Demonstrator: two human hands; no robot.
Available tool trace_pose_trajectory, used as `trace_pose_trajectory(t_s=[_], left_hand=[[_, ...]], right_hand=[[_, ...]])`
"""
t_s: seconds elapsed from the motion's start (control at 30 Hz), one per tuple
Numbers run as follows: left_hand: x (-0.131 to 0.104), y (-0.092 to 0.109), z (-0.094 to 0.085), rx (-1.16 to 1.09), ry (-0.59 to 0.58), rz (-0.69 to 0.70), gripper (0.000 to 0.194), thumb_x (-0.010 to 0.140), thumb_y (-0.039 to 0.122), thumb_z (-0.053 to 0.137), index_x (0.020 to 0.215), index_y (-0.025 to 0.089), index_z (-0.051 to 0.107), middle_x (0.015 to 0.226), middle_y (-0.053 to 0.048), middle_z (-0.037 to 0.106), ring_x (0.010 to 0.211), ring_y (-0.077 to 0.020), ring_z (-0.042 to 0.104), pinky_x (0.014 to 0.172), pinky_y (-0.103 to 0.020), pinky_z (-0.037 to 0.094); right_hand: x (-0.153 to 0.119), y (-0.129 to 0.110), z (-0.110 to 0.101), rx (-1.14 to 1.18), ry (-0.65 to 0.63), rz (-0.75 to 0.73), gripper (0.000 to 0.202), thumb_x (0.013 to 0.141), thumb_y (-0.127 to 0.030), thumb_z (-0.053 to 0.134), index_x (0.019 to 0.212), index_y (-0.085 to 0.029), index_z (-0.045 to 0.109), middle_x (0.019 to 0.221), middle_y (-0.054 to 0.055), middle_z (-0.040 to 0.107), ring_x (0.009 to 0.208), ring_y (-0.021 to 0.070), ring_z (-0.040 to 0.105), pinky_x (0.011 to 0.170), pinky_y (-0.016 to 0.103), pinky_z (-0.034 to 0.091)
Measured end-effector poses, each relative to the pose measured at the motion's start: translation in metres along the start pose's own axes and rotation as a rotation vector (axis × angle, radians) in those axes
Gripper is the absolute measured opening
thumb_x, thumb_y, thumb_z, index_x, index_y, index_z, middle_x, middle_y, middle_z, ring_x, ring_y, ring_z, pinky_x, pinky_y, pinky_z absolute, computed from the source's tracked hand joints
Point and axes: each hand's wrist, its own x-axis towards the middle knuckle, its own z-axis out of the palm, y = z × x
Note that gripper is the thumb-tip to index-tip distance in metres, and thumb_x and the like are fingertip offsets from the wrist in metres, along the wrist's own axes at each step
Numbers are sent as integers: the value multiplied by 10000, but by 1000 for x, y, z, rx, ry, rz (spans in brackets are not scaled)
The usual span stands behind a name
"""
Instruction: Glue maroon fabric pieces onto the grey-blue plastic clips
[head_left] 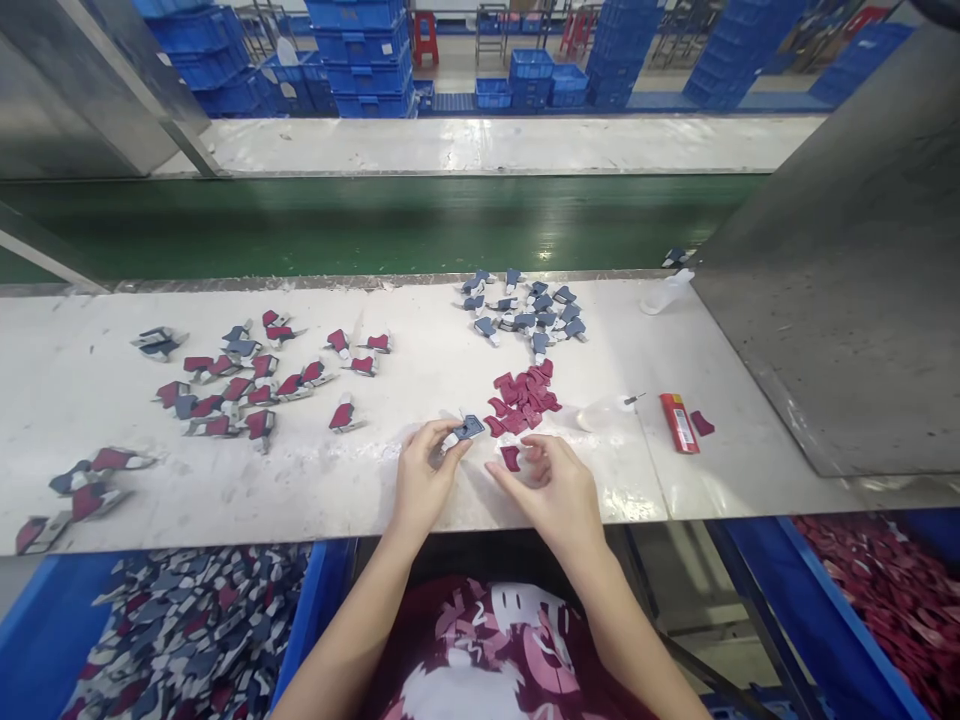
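My left hand (426,470) pinches a small grey-and-white plastic part (469,428) by its white end, its grey recessed face turned up. My right hand (561,487) is open, thumb and fingers apart, around a small maroon plastic piece (510,458); whether a fingertip touches it I cannot tell. Just beyond lies a pile of maroon pieces (519,402). Behind that is a group of grey-and-white parts (534,318). To the left, several parts with maroon faces (238,388) are scattered on the white table (405,350).
A clear squeeze bottle (602,414) with a thin tip and a red box (679,424) lie at right. Another clear bottle (664,293) is farther back. Blue bins of parts (319,600) and maroon pieces (832,600) sit below the edge. A metal panel (847,270) rises at right; a green conveyor (420,225) runs behind.
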Motion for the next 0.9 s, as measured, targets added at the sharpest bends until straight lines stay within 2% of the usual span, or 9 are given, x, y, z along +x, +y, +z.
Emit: trace_pose_trajectory(t_s=[0.07,0.27,0.37,0.43,0.5,0.6,0.7,0.8,0.9], left_hand=[[-1,3,0,-12,0,-12,189,844,259,702,1023,201,686,1086,-84,746,1100,-235,691,1003,-382,510],[-6,13,3,-67,-9,-29,172,847,266,697,1005,199,680,1051,-74,756,1081,-237,702,950,-359,542],[-9,15,4,-57,-18,-25,172,849,266,694,1008,201,684,1044,-72,761,1075,-241,709,940,-359,553],[-11,16,4,-55,2,-24,174,846,262,698,1009,203,688,1045,-72,764,1075,-242,712,934,-356,558],[-13,17,4,-69,27,-41,182,835,267,711,1004,201,693,1046,-77,768,1071,-245,717,916,-349,568],[-14,16,4,-117,44,-108,197,803,277,747,975,192,701,1054,-93,774,1062,-254,724,880,-339,583],[-15,14,6,-191,44,-167,228,778,278,774,976,187,706,1070,-98,774,1048,-253,731,882,-340,588],[-15,14,8,-270,37,-192,260,764,274,789,998,185,717,1079,-94,776,1037,-253,737,909,-350,588],[-16,17,8,-343,20,-190,273,762,266,789,1016,183,733,1080,-88,781,1028,-257,741,927,-359,588]], right_hand=[[7,-2,7,-119,-51,-14,416,760,-464,771,1031,-173,649,901,51,662,637,161,627,623,305,526],[13,-8,15,-450,-199,-150,58,898,-158,568,917,-149,623,862,113,642,683,227,633,599,334,506],[11,-15,14,-621,-253,-209,257,828,36,465,915,-134,639,864,145,638,775,261,635,646,345,515],[12,-16,11,-621,-297,-199,345,787,78,446,963,-124,665,882,141,650,796,251,642,684,337,532],[16,-12,5,-480,-361,-197,392,801,52,445,1047,-137,686,909,115,657,759,214,652,683,316,551],[20,-2,-5,-116,-415,-185,430,841,-7,429,1110,-189,711,1054,93,659,718,148,670,684,284,580],[18,4,-11,231,-397,-74,315,878,-114,498,1051,-201,747,1005,69,701,706,142,692,692,291,602],[12,0,-15,507,-305,50,168,859,-253,636,943,-204,773,866,48,734,765,182,716,741,333,615],[9,-11,-16,729,-135,164,156,797,-333,748,884,-206,770,893,55,754,826,206,730,795,367,615]])
